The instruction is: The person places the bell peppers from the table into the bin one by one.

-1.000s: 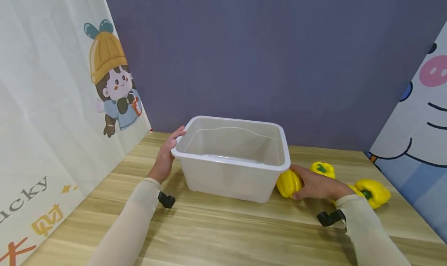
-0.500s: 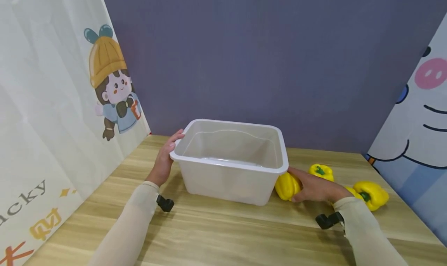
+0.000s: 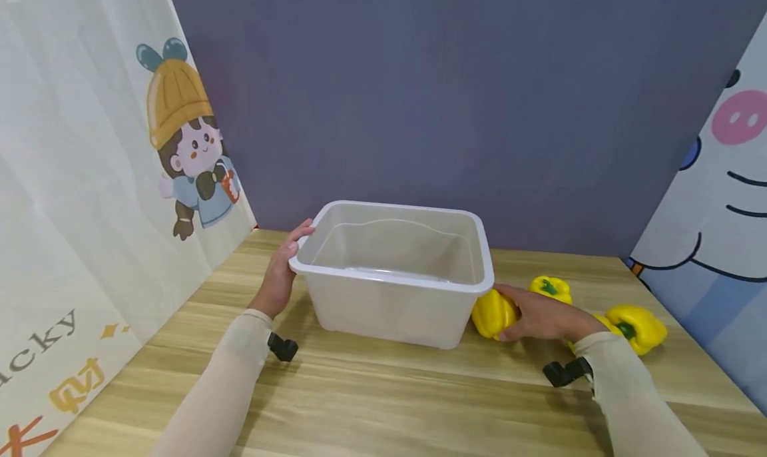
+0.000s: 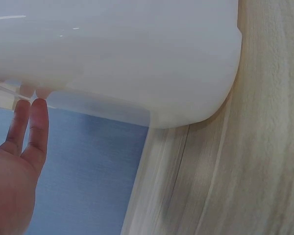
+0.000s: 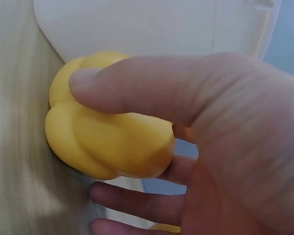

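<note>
A pale plastic bin (image 3: 383, 310) stands on the wooden table, its inside bare in the head view. At its left end my left hand (image 3: 280, 270) touches the rim. The left wrist view shows the fingers (image 4: 38, 127) of that hand stretched out to the bin's side wall. By the bin's right end, my right hand (image 3: 542, 316) grips a yellow bell pepper (image 3: 494, 315). Seen from the right wrist, the thumb (image 5: 122, 85) lies across one side of this pepper and fingers reach round the other. The pepper sits low, close beside the bin's wall.
Just behind the right hand lies another yellow bell pepper (image 3: 550, 288). Farther right is a yellow bell pepper (image 3: 650, 329) with a green stem, and more yellow shows beside it, partly hidden by the right wrist. A dark blue-grey panel (image 3: 419, 97) rises behind the table (image 3: 359, 404).
Both hands keep their places at the bin and the pepper. Only the head view shifts slightly.
</note>
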`<state>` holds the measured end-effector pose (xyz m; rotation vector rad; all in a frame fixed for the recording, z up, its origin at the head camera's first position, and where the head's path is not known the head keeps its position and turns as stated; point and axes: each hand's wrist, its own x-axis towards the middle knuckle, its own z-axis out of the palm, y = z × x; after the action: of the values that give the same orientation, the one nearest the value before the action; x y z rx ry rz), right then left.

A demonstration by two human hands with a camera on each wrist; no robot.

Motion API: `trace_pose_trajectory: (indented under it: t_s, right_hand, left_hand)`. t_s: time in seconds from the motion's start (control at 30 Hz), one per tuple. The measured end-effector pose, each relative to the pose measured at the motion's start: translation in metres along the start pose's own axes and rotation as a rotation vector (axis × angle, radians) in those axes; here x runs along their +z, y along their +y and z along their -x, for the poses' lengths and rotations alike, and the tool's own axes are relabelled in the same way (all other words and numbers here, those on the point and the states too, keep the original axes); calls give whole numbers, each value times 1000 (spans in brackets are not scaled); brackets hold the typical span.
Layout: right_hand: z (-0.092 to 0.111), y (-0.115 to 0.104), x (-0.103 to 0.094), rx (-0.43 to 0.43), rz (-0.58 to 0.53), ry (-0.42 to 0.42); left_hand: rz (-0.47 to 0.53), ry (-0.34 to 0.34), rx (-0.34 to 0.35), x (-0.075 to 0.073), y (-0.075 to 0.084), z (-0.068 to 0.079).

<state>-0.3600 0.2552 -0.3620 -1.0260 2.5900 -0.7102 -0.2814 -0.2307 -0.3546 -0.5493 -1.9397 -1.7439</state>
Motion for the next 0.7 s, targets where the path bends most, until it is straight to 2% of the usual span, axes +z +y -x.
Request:
trace_pose_trajectory:
  t_s: [0.37,0.7]
  right_hand:
    - [1,-3,0,57,-24,2]
    - [2,-3,-1,73,-45,12]
  left_hand:
    - [30,-2,6,0,-2,0]
    - [31,-4,10,0,-3,0]
